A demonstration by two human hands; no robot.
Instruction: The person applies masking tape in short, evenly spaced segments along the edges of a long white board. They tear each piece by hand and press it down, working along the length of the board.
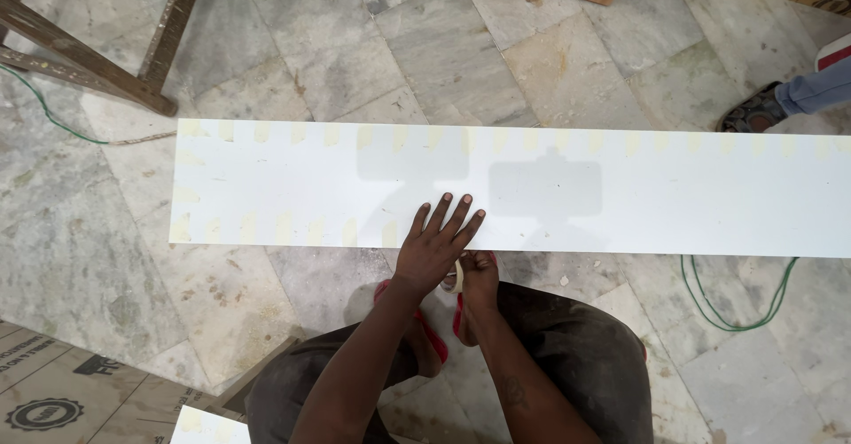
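A long white board [620, 196] lies flat on the marble floor, with short strips of pale masking tape along its far edge, left end and near-left edge. My left hand [436, 240] rests flat on the board's near edge, fingers spread. Just below the edge, my right hand [477, 274] pinches a roll of masking tape [452, 279], mostly hidden behind my left hand. I crouch over the board; my knees and red sandals show beneath the hands.
A wooden stand's legs [133, 63] rise at the top left, with a green cable [53, 116] beside them. Another green cable [736, 307] loops at the right. Someone else's sandalled foot [753, 112] is at the far right. Cardboard sheets [53, 382] lie at the bottom left.
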